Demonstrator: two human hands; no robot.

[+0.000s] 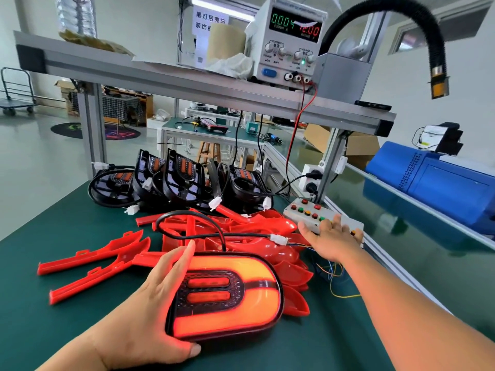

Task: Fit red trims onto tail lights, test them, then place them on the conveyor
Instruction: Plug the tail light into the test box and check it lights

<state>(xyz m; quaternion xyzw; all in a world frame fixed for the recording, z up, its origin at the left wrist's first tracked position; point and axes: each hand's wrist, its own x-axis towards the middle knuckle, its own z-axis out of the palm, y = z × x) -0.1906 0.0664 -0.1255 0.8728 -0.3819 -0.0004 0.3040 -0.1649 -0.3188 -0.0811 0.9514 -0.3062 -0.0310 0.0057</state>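
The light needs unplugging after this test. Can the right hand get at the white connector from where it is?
Probably yes. The white connector lies uncovered atop the red trims, close beside the right hand on the button box; nothing stands between.

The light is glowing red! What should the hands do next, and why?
Probably the right hand should leave the button box and pull apart the white connector. The tail light that the left hand holds glows, so the test seems passed, but its cable is plugged into the coloured wires and it cannot reach the conveyor.
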